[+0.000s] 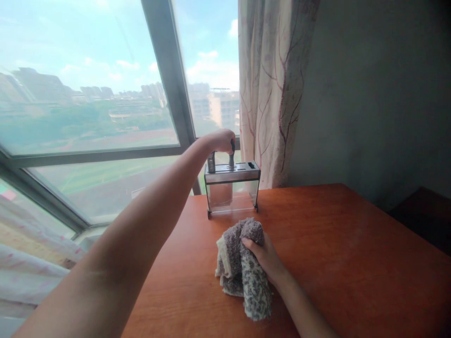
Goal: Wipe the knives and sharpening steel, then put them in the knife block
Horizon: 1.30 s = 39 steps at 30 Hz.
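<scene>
Stretched far forward, my left hand [222, 140] closes round a dark upright piece [231, 156] on the top of a small clear tank [232, 177]. The tank has see-through walls, a silvery top frame and small dark feet, and it stands near the far edge of the table. The lower end of the dark piece reaches the tank's top; the fingers partly hide the rest. Closer to me, my right hand [269, 258] grips a bunched grey and cream fluffy cloth [255, 281], its thumb pressed over the front. The cloth hangs in folds in front of the tank.
The reddish-brown wooden table [327, 263] spreads to the right. Behind the tank is a large window with a slanted frame [169, 70]. A patterned curtain [271, 94] hangs beside it, and another curtain [28, 267] is at the lower left. A dark wall [369, 103] fills the right.
</scene>
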Each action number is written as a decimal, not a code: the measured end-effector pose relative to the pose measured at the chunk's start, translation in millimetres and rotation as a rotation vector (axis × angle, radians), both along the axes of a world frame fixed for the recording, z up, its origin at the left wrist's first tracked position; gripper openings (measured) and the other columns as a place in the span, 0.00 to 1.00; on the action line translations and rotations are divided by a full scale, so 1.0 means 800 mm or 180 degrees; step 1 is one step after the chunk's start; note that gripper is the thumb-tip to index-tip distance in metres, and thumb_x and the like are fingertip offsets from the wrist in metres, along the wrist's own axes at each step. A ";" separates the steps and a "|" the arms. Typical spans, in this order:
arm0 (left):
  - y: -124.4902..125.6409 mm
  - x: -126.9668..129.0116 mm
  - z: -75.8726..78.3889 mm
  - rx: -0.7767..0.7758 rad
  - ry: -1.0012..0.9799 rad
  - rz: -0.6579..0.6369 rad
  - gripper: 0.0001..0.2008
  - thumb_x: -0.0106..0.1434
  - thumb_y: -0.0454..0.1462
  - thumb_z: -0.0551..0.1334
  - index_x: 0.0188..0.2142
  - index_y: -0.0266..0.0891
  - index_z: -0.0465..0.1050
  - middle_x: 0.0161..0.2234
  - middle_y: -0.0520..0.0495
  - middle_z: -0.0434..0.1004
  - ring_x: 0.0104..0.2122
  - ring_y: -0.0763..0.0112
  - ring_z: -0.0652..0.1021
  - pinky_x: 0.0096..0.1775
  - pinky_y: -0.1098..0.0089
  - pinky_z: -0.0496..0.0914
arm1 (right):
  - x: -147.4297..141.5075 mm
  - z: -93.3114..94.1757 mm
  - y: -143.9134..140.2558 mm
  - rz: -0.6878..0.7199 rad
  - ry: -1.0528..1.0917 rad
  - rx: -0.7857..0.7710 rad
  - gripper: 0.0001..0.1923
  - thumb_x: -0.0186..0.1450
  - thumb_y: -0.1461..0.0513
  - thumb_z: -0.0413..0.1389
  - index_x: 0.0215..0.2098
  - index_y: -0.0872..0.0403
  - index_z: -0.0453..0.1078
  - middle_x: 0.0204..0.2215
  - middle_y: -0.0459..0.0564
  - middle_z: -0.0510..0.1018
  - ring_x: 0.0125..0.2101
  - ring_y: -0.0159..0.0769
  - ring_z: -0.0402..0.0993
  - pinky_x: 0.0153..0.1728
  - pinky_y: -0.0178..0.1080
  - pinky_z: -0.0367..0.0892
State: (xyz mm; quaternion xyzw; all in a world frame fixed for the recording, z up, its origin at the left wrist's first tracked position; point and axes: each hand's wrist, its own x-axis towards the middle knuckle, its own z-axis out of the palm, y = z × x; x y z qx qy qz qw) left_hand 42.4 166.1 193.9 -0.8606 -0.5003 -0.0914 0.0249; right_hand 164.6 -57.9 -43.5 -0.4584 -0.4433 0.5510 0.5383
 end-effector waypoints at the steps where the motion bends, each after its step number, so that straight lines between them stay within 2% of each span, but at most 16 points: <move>1: -0.001 0.001 0.001 -0.0011 0.0102 -0.0012 0.15 0.44 0.33 0.67 0.35 0.40 0.79 0.30 0.48 0.77 0.30 0.62 0.75 0.34 0.70 0.67 | 0.000 -0.001 0.000 0.0003 -0.0002 0.0000 0.11 0.55 0.55 0.62 0.33 0.53 0.73 0.30 0.48 0.78 0.34 0.42 0.73 0.37 0.40 0.68; 5: -0.006 0.001 0.007 -0.0099 0.0438 -0.0009 0.22 0.48 0.35 0.66 0.45 0.37 0.77 0.37 0.46 0.79 0.36 0.60 0.76 0.39 0.68 0.68 | -0.001 -0.005 0.002 0.0033 0.0027 0.0011 0.13 0.54 0.55 0.62 0.33 0.54 0.74 0.30 0.48 0.79 0.34 0.43 0.74 0.37 0.41 0.68; 8: -0.020 -0.002 0.007 0.0261 0.0285 -0.0088 0.24 0.51 0.36 0.65 0.50 0.36 0.73 0.45 0.41 0.76 0.44 0.55 0.74 0.43 0.64 0.68 | -0.002 -0.005 0.001 0.0008 0.0145 -0.0072 0.13 0.53 0.55 0.63 0.34 0.54 0.74 0.29 0.48 0.79 0.34 0.43 0.75 0.37 0.42 0.68; 11: -0.053 -0.003 -0.010 0.1077 -0.0605 -0.0304 0.21 0.57 0.35 0.62 0.51 0.39 0.70 0.50 0.40 0.72 0.50 0.55 0.71 0.48 0.59 0.66 | 0.000 -0.005 0.000 0.0059 0.0384 -0.0225 0.13 0.53 0.56 0.63 0.35 0.54 0.75 0.29 0.47 0.80 0.32 0.42 0.75 0.36 0.41 0.69; 12: -0.068 -0.003 -0.022 0.1273 -0.1029 -0.0467 0.19 0.59 0.34 0.60 0.51 0.39 0.69 0.51 0.41 0.71 0.50 0.58 0.71 0.49 0.60 0.65 | 0.001 -0.006 0.000 0.0090 0.0492 -0.0269 0.13 0.54 0.56 0.63 0.35 0.54 0.75 0.29 0.47 0.80 0.32 0.42 0.75 0.35 0.41 0.69; 14: -0.101 -0.003 -0.056 0.1312 -0.1883 -0.0735 0.17 0.62 0.32 0.57 0.51 0.40 0.68 0.49 0.43 0.72 0.48 0.64 0.73 0.49 0.63 0.66 | 0.004 -0.008 0.001 0.0131 0.0750 -0.0390 0.14 0.54 0.57 0.63 0.37 0.54 0.74 0.30 0.47 0.80 0.32 0.42 0.76 0.36 0.41 0.69; 16: -0.132 -0.006 -0.102 0.0976 -0.2601 -0.0746 0.15 0.64 0.34 0.56 0.50 0.41 0.67 0.47 0.44 0.74 0.46 0.66 0.74 0.50 0.63 0.67 | 0.006 -0.009 0.003 0.0143 0.1070 -0.0578 0.14 0.55 0.57 0.64 0.37 0.54 0.74 0.30 0.48 0.81 0.32 0.42 0.77 0.36 0.41 0.70; 17: -0.146 -0.008 -0.127 0.0644 -0.2890 -0.0705 0.16 0.64 0.36 0.57 0.51 0.41 0.66 0.48 0.43 0.74 0.46 0.65 0.75 0.50 0.62 0.67 | 0.007 -0.009 0.005 0.0155 0.1251 -0.0678 0.14 0.55 0.57 0.64 0.38 0.54 0.74 0.31 0.48 0.81 0.32 0.42 0.77 0.37 0.42 0.70; 20: -0.179 -0.017 -0.197 -0.0719 -0.3444 -0.0355 0.28 0.59 0.42 0.64 0.56 0.39 0.61 0.53 0.37 0.71 0.49 0.59 0.74 0.51 0.58 0.66 | 0.013 -0.006 0.009 0.0319 0.1786 -0.0900 0.15 0.56 0.56 0.62 0.41 0.53 0.75 0.34 0.50 0.83 0.37 0.45 0.78 0.41 0.44 0.71; 22: -0.198 -0.025 -0.231 -0.1509 -0.3752 -0.0010 0.35 0.56 0.44 0.67 0.59 0.39 0.59 0.56 0.34 0.67 0.55 0.53 0.70 0.55 0.56 0.63 | 0.018 -0.005 0.010 0.0495 0.1988 -0.0949 0.17 0.57 0.54 0.59 0.42 0.53 0.75 0.36 0.51 0.83 0.40 0.47 0.78 0.43 0.46 0.70; 24: -0.216 -0.034 -0.253 -0.2336 -0.4150 0.0161 0.37 0.55 0.45 0.67 0.61 0.40 0.57 0.57 0.36 0.67 0.57 0.51 0.68 0.56 0.56 0.62 | 0.023 -0.006 0.010 0.0614 0.2011 -0.0974 0.20 0.58 0.51 0.55 0.43 0.52 0.75 0.37 0.52 0.83 0.42 0.49 0.78 0.44 0.49 0.70; 27: -0.240 -0.043 -0.276 -0.3705 -0.4658 -0.0158 0.34 0.56 0.45 0.67 0.59 0.40 0.60 0.54 0.37 0.72 0.53 0.50 0.72 0.53 0.55 0.65 | 0.029 -0.012 0.007 0.0602 0.1841 -0.0985 0.25 0.60 0.46 0.51 0.45 0.54 0.76 0.35 0.54 0.83 0.43 0.52 0.77 0.45 0.52 0.69; 30: -0.257 -0.043 -0.293 -0.4429 -0.4867 -0.0170 0.32 0.54 0.43 0.69 0.57 0.38 0.65 0.50 0.36 0.75 0.48 0.52 0.77 0.51 0.56 0.68 | 0.033 -0.018 0.007 0.0471 0.1747 -0.0945 0.27 0.60 0.45 0.51 0.44 0.55 0.76 0.32 0.55 0.83 0.43 0.53 0.77 0.46 0.53 0.69; 32: -0.264 -0.040 -0.300 -0.4559 -0.4933 0.0002 0.31 0.53 0.43 0.70 0.55 0.37 0.67 0.48 0.37 0.77 0.45 0.54 0.78 0.50 0.58 0.69 | 0.035 -0.019 0.009 0.0413 0.1741 -0.0933 0.26 0.60 0.46 0.52 0.44 0.55 0.77 0.32 0.55 0.83 0.44 0.53 0.77 0.47 0.51 0.69; 34: -0.268 -0.036 -0.302 -0.4483 -0.4924 0.0171 0.29 0.53 0.42 0.70 0.53 0.37 0.69 0.46 0.37 0.79 0.44 0.55 0.79 0.48 0.59 0.70 | 0.038 -0.018 0.012 0.0394 0.1764 -0.0966 0.24 0.59 0.48 0.54 0.44 0.55 0.76 0.33 0.54 0.84 0.44 0.53 0.77 0.47 0.50 0.69; 39: -0.265 -0.040 -0.298 -0.3899 -0.5095 0.0587 0.23 0.54 0.42 0.69 0.48 0.33 0.72 0.43 0.37 0.80 0.42 0.54 0.79 0.43 0.61 0.73 | 0.035 -0.011 0.017 0.0603 0.1828 -0.1134 0.28 0.61 0.45 0.52 0.50 0.55 0.72 0.38 0.54 0.83 0.45 0.51 0.77 0.49 0.52 0.68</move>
